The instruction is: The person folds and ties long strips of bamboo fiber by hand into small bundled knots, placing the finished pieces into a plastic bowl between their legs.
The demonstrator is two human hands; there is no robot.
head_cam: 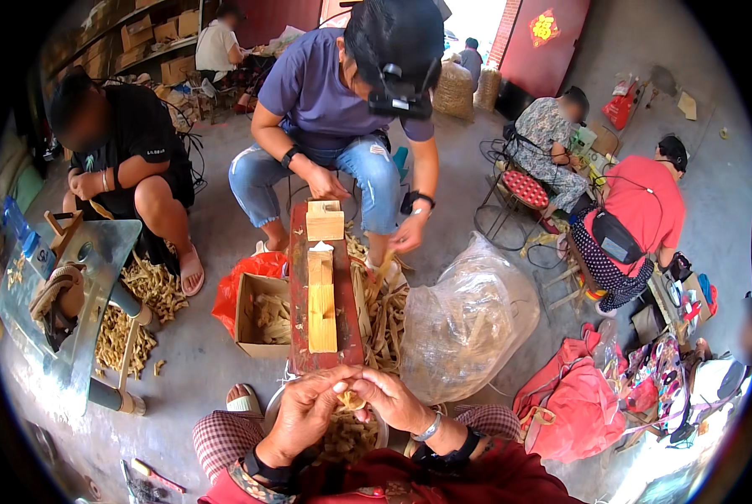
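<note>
Both of my hands meet over a pale round tub (382,435) that holds many dried, yellowish-brown pieces. Between the fingers of my left hand (306,406) and my right hand (392,397) is a small tan dried piece (351,400), partly hidden by the fingers. Just beyond my hands lies a narrow red wooden bench (299,327). On it rest a long yellow wooden block (322,315) and a second wooden block (325,225) at the far end.
A person in a purple shirt (306,82) sits opposite, reaching toward long dried strips (385,327). Left of the bench stands a cardboard box (262,346); right is a filled clear plastic bag (470,315). A glass table (99,315) is at left, a red bag (571,403) at right. Several others sit around.
</note>
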